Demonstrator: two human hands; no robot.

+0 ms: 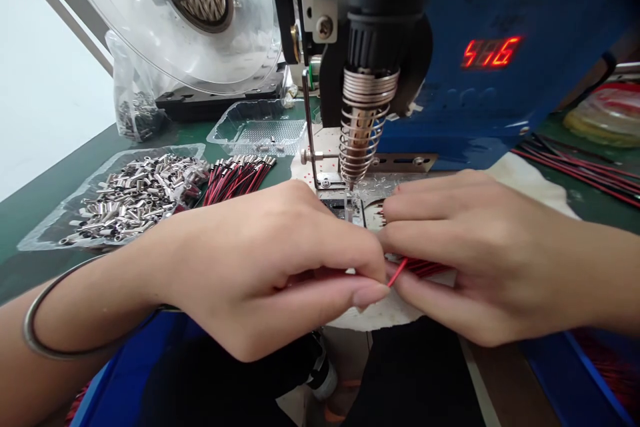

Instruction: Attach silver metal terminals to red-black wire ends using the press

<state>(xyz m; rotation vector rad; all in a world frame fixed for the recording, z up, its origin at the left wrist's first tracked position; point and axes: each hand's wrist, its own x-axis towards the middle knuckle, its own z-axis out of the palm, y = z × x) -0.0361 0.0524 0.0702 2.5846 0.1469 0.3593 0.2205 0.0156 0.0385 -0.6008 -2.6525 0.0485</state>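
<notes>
My left hand point(280, 253) is closed in a pinch, thumb against bent forefinger, on the end of a thin red wire point(399, 272). That wire runs across to my right hand point(480, 253), whose fingers are curled over more red wires point(426, 267); their far ends are hidden. Both hands meet just below the spring-wrapped tip of a soldering iron point(361, 130) on the machine. Under the tip stands a small clear piece point(353, 207), partly covered by my left hand. Whatever sits between my fingertips there is hidden.
Left lies a clear tray point(37, 238) heaped with small metal connectors point(140, 197), beside red-and-black wires with connectors point(239, 177). Behind are another clear tray point(225, 140) and a large clear reel point(125, 0). The blue machine housing point(450, 113) rises ahead; loose wires point(585, 170) lie right.
</notes>
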